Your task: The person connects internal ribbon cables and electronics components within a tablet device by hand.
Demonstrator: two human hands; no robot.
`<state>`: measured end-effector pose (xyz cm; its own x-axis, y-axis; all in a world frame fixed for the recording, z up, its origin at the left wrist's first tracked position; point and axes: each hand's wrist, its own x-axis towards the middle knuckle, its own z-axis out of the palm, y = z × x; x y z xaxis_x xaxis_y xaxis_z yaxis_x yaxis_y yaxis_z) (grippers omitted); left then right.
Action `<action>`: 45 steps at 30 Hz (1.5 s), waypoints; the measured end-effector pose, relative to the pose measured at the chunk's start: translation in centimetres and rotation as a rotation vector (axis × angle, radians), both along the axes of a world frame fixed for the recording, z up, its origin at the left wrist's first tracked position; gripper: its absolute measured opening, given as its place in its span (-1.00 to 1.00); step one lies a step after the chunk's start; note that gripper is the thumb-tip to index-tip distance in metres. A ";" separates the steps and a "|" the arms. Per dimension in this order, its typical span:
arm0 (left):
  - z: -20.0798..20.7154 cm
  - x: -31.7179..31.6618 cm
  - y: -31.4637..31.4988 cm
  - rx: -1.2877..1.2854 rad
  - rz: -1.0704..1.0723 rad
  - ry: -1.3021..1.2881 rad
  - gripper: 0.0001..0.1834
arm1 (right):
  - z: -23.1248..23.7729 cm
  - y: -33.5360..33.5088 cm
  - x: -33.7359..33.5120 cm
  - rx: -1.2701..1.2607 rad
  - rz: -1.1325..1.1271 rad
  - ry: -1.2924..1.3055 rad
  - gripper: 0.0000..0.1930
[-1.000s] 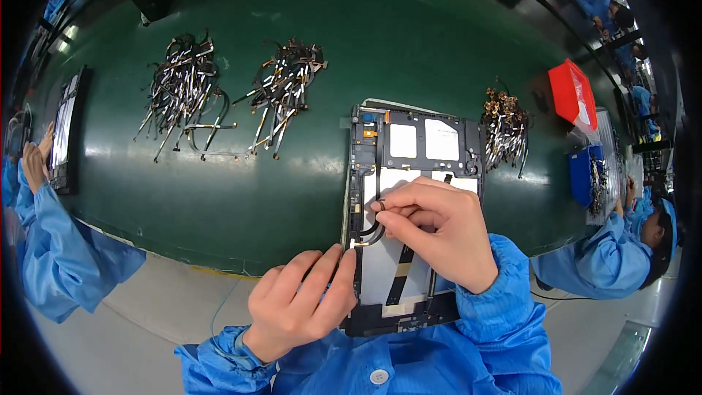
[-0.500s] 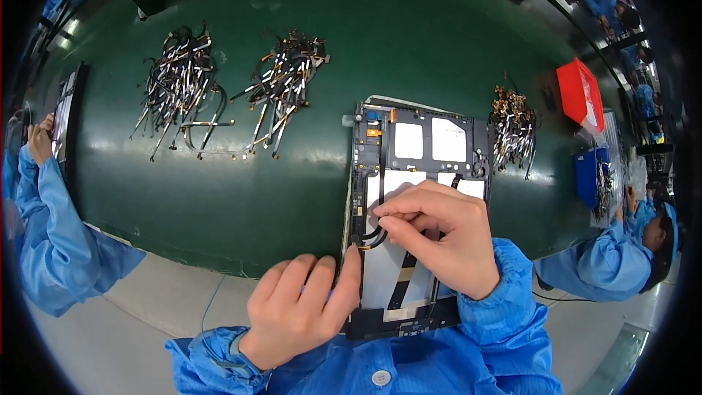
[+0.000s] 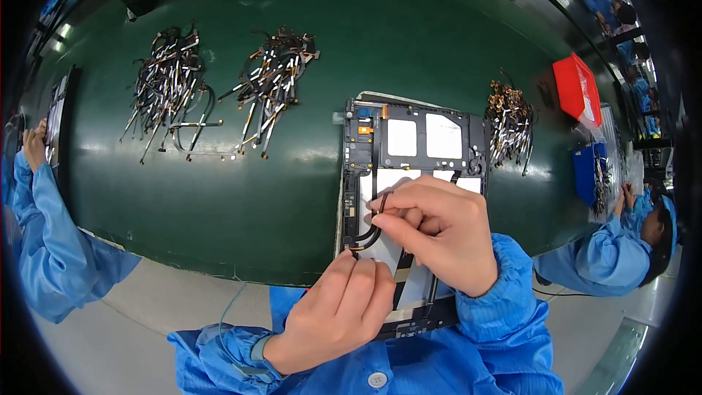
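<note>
An opened tablet body, black-framed with white and silver panels inside, lies on the green bench in front of me. A thin black flex cable curves up from its left edge. My right hand is closed, pinching the cable's upper part between thumb and index finger above the silver panel. My left hand is closed too, its fingertips gathered at the cable's lower end by the frame's left edge; the thumb is hidden. My hands cover part of the tablet's lower half.
Two piles of flex cables lie far left, and another cable pile sits right of the tablet. A red bin and a blue bin stand further right. People in blue smocks work at both sides.
My left hand has moved right and its fingers have drawn together at the cable's lower end. My right hand keeps its pinch nearly in place. The view has shifted slightly.
</note>
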<state>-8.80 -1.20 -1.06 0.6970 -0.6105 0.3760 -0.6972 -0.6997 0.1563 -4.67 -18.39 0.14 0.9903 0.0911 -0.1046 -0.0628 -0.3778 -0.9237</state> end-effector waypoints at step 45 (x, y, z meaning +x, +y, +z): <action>0.6 0.2 -0.7 0.109 0.017 -0.026 -0.80 | -0.3 0.4 -0.6 -0.411 0.092 -0.472 -0.66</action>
<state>-8.57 -1.85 -0.44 0.6983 -0.6372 0.3262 -0.6881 -0.7231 0.0605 -5.25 -18.01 -0.19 0.9284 0.2229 0.2973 0.3655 -0.6923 -0.6222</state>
